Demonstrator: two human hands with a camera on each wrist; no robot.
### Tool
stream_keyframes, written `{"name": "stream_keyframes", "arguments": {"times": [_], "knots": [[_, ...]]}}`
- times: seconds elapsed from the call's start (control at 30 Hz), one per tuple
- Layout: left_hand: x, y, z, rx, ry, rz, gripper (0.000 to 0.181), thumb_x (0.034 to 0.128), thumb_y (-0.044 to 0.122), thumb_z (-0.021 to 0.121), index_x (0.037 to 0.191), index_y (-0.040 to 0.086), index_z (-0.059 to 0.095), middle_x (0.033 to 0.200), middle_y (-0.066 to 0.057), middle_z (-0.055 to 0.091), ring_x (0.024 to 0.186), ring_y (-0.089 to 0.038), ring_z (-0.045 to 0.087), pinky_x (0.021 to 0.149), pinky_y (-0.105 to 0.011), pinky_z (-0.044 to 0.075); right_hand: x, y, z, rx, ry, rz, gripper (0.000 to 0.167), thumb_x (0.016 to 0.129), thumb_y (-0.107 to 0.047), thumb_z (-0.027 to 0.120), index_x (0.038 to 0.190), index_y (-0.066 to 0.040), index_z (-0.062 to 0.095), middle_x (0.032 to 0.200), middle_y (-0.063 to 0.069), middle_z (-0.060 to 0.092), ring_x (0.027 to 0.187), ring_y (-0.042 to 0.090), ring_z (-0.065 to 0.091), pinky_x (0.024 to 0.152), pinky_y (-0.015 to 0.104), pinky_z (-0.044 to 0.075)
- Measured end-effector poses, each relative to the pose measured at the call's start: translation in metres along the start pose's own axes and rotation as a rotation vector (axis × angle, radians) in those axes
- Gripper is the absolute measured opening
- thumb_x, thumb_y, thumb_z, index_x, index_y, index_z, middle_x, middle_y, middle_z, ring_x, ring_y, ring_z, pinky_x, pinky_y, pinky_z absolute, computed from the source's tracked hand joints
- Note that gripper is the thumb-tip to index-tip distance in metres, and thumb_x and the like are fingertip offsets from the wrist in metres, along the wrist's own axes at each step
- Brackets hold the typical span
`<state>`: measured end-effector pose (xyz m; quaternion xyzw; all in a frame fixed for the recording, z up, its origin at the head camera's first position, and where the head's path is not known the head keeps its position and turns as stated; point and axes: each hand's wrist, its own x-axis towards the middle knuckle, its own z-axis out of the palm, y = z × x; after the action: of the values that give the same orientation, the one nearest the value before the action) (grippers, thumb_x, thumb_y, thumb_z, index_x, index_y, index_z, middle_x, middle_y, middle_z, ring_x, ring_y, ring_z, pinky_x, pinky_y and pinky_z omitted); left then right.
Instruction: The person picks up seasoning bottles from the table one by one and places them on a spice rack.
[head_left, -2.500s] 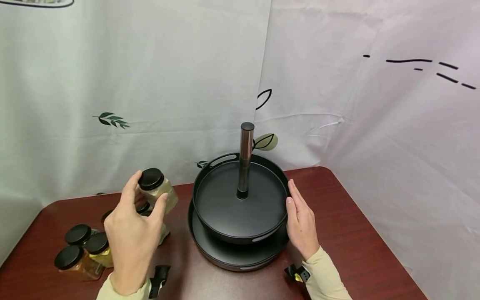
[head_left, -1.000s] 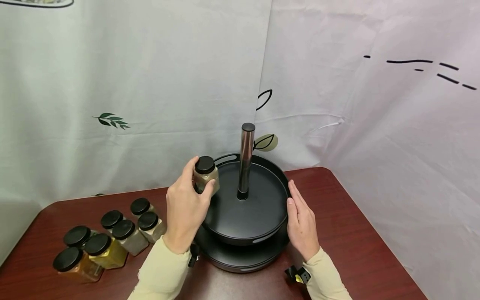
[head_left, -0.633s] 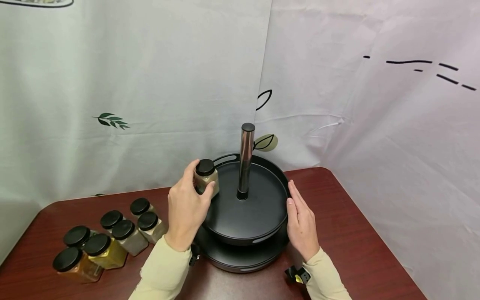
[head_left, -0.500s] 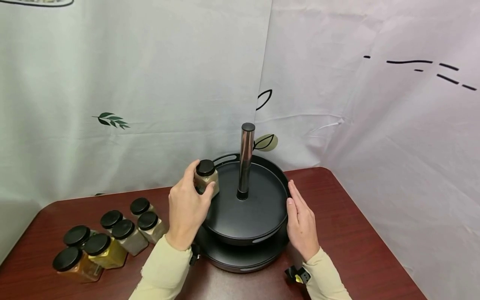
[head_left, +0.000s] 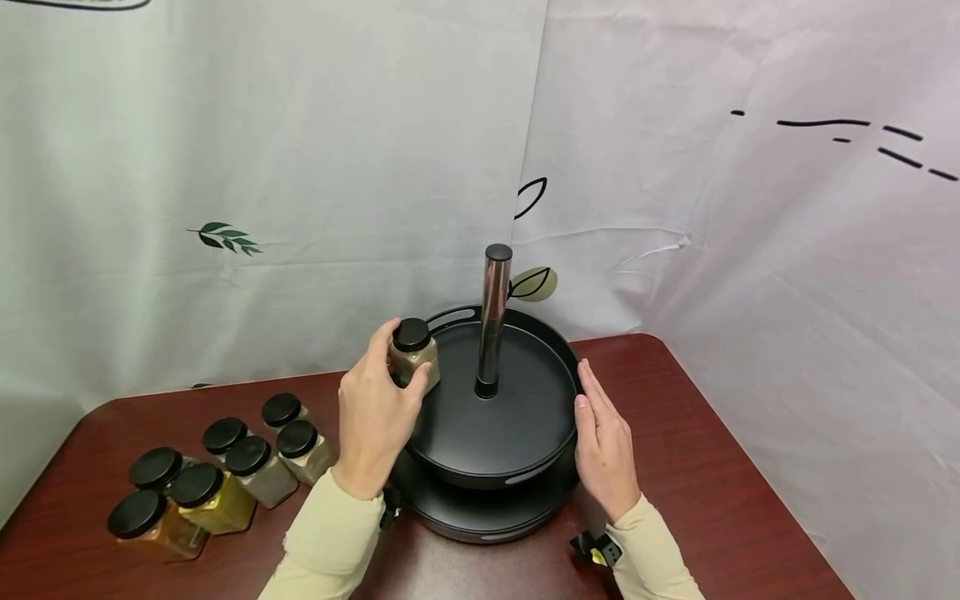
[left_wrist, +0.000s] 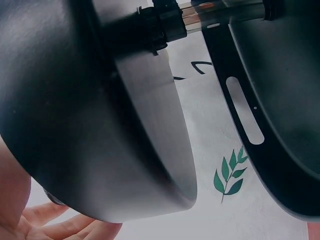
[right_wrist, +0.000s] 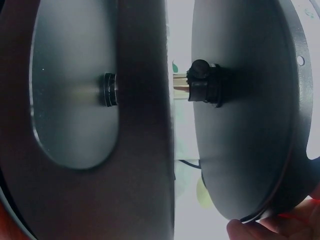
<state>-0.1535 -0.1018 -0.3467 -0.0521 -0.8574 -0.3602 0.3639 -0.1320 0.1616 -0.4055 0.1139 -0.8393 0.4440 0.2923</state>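
My left hand (head_left: 375, 408) grips a glass spice jar (head_left: 414, 360) with a black lid and pale beige contents, thumb on its near side. The jar is upright at the left inner side of the upper tray (head_left: 465, 433) of a black two-tier round stand; the hand hides part of its base, so I cannot tell whether it bears on the tray. My right hand (head_left: 606, 450) rests against the tray's right rim, fingers nearly straight. In the left wrist view the tray's underside (left_wrist: 55, 145) covers most of that hand. Right fingertips (right_wrist: 250, 231) touch the rim in the right wrist view.
Several black-lidded spice jars (head_left: 217, 500) with orange, yellow and pale contents stand grouped on the red-brown table (head_left: 720, 517) at left. The stand's metal post (head_left: 492, 325) rises from the upper tray, above the lower tray (head_left: 480, 527). A white printed curtain (head_left: 337, 167) hangs behind.
My left hand has carried the jar rightward from above the grouped jars to the upper tray's left side and lowered it slightly. Over the last half second it barely moves. My right hand stays put.
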Motion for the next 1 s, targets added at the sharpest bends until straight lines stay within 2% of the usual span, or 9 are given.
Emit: {"name": "stream_keyframes", "arguments": {"times": [0.2, 0.43, 0.6, 0.77, 1.0], "knots": [[-0.001, -0.001, -0.001, 0.005, -0.026, 0.012, 0.066, 0.0814, 0.011, 0.084, 0.140, 0.007, 0.055, 0.101, -0.014, 0.069, 0.081, -0.031, 0.067, 0.067, -0.046, 0.055, 0.000, 0.000, -0.001, 0.001, 0.003, -0.005, 0.043, 0.106, -0.006, 0.045, 0.148, 0.001, 0.046, 0.155, 0.010, 0.043, 0.141, 0.029, 0.043, 0.112, 0.011, 0.025], [-0.006, -0.003, -0.007, 0.018, -0.057, -0.016, 0.080, 0.0807, 0.024, 0.087, 0.149, 0.008, 0.047, 0.126, -0.019, 0.064, 0.105, -0.036, 0.066, 0.081, -0.054, 0.055, 0.000, -0.001, -0.001, 0.004, -0.003, -0.010, 0.043, 0.106, -0.005, 0.045, 0.148, 0.002, 0.046, 0.155, 0.010, 0.043, 0.141, 0.029, 0.042, 0.113, 0.011, 0.025], [-0.010, -0.006, -0.017, 0.024, -0.022, -0.016, 0.077, 0.0829, 0.028, 0.085, 0.148, 0.006, 0.049, 0.132, -0.020, 0.062, 0.117, -0.037, 0.061, 0.089, -0.057, 0.052, -0.001, -0.002, -0.001, 0.012, -0.005, -0.006, 0.043, 0.106, -0.005, 0.045, 0.149, 0.001, 0.046, 0.155, 0.009, 0.043, 0.142, 0.028, 0.042, 0.112, 0.011, 0.025], [-0.013, -0.013, -0.030, 0.028, 0.030, -0.024, 0.074, 0.0840, 0.028, 0.084, 0.146, 0.005, 0.051, 0.133, -0.020, 0.061, 0.121, -0.038, 0.058, 0.094, -0.059, 0.048, 0.000, -0.002, -0.001, 0.016, -0.002, -0.010, 0.043, 0.106, -0.005, 0.045, 0.148, 0.001, 0.046, 0.155, 0.009, 0.043, 0.142, 0.029, 0.042, 0.112, 0.011, 0.025], [-0.018, -0.017, -0.050, 0.069, 0.048, -0.104, 0.069, 0.0863, 0.027, 0.082, 0.146, 0.007, 0.053, 0.135, -0.021, 0.059, 0.122, -0.040, 0.056, 0.095, -0.061, 0.045, 0.000, 0.000, -0.001, 0.015, 0.000, -0.006, 0.044, 0.106, -0.006, 0.044, 0.150, -0.003, 0.045, 0.155, 0.009, 0.043, 0.142, 0.028, 0.042, 0.112, 0.011, 0.026]]}}
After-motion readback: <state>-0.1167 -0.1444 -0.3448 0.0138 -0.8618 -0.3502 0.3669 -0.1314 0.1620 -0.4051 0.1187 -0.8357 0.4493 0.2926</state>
